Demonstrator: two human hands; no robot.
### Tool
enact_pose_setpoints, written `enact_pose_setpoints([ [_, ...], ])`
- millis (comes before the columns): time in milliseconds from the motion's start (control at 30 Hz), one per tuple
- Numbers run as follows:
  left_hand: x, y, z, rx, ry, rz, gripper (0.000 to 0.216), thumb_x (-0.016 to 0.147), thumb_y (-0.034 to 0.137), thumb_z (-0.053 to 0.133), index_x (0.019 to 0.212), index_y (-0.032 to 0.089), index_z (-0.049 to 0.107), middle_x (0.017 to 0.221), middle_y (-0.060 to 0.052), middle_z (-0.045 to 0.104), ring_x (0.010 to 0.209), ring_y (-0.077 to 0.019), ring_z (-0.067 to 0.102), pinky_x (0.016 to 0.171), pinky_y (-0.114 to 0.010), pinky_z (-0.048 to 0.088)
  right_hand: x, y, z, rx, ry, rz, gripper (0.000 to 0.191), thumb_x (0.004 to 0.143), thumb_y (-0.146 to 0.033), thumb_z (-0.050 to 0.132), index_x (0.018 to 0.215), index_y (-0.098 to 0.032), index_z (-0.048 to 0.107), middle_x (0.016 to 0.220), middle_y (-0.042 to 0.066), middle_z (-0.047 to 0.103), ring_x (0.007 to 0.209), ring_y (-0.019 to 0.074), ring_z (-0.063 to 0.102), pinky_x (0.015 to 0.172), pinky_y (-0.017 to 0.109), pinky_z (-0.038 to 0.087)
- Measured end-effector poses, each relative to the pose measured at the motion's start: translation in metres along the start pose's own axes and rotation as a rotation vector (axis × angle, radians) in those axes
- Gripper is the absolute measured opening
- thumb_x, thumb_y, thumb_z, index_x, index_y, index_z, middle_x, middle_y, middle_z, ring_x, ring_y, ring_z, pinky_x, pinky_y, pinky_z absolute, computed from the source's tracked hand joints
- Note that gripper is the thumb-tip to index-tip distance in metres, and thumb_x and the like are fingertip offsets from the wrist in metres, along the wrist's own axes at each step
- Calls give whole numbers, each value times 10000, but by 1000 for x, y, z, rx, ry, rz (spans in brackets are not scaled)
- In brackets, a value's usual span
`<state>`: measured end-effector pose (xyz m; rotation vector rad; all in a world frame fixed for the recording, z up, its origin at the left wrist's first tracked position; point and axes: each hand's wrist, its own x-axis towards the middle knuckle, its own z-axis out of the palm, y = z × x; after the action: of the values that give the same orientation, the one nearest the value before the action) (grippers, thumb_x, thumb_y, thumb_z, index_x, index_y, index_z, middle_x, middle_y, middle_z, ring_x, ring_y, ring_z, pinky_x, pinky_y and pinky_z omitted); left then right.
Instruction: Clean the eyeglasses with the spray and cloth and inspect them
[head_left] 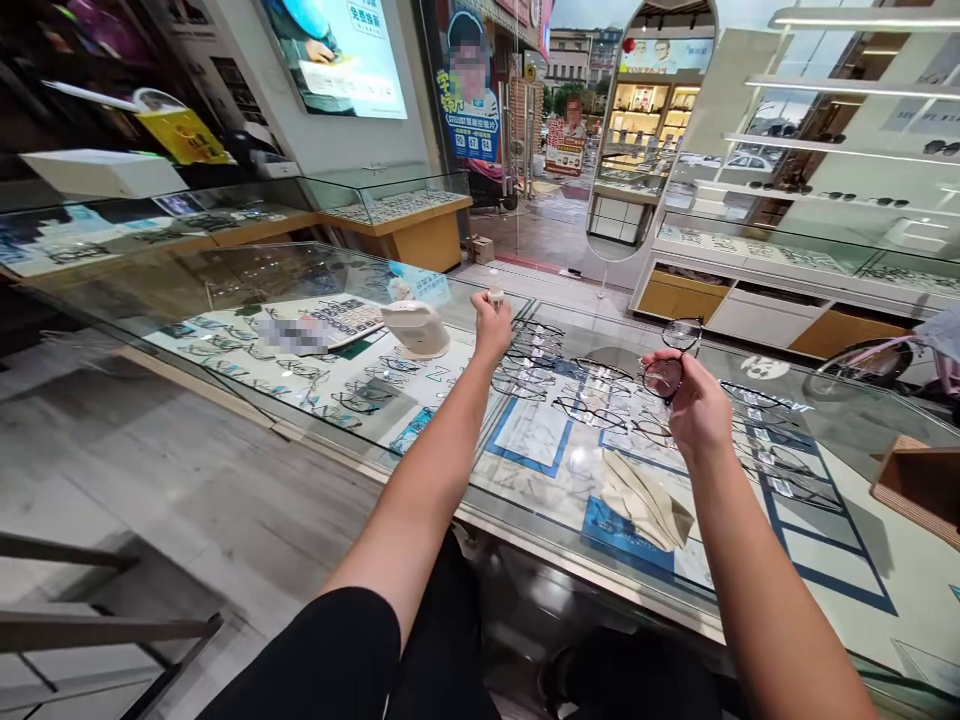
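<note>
My left hand is stretched out over the glass counter, closed round a small white-capped bottle held upright. My right hand is closed on a pair of black round-framed glasses, held above the counter with the lenses to the upper left of the palm. A folded beige cloth lies on the glass below and between my two arms. Rows of spectacle frames lie inside the case beneath the glass.
A white rounded device sits on the counter left of my left hand. A wooden box stands at the right edge. Other glass display cases, wall shelves and an oval mirror ring the shop.
</note>
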<state>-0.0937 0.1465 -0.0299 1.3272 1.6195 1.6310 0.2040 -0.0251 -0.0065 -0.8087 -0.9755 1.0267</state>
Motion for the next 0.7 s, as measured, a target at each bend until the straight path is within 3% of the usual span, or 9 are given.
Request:
enact_pose_setpoints([
  [167, 5, -20, -11, 216, 78, 3, 224, 969, 158, 654, 1162, 192, 545, 1288, -112, 677, 1128, -181, 611, 1005, -283, 440, 0, 0, -2, -7, -2, -1, 270, 953, -430, 672, 945, -216, 836, 1026, 99, 821, 871, 190, 722, 700, 297, 573],
  [300, 5, -26, -16, 357, 102, -108, 277, 962, 129, 636, 1228, 185, 582, 1343, -139, 700, 1213, -247, 634, 1029, -340, 444, 1, 2, -2, 29, -18, 2, 266, 936, -429, 685, 939, -211, 836, 1007, 96, 825, 852, 187, 722, 690, 295, 570],
  [467, 3, -26, -19, 413, 93, -222, 292, 895, 94, 662, 1168, 186, 619, 1311, -178, 722, 1243, -346, 663, 1005, -413, 485, 1, 1, -2, 36, -31, -12, 272, 934, -448, 703, 963, -211, 833, 1014, 88, 830, 871, 180, 737, 697, 273, 571],
  [700, 2, -22, -17, 442, 112, -275, 501, 896, 115, 662, 1377, 136, 523, 1388, -241, 688, 1310, -387, 661, 1066, -484, 507, 0, 2, -2, 38, -56, -12, 275, 951, -453, 704, 973, -213, 837, 1029, 82, 828, 886, 180, 738, 717, 274, 578],
])
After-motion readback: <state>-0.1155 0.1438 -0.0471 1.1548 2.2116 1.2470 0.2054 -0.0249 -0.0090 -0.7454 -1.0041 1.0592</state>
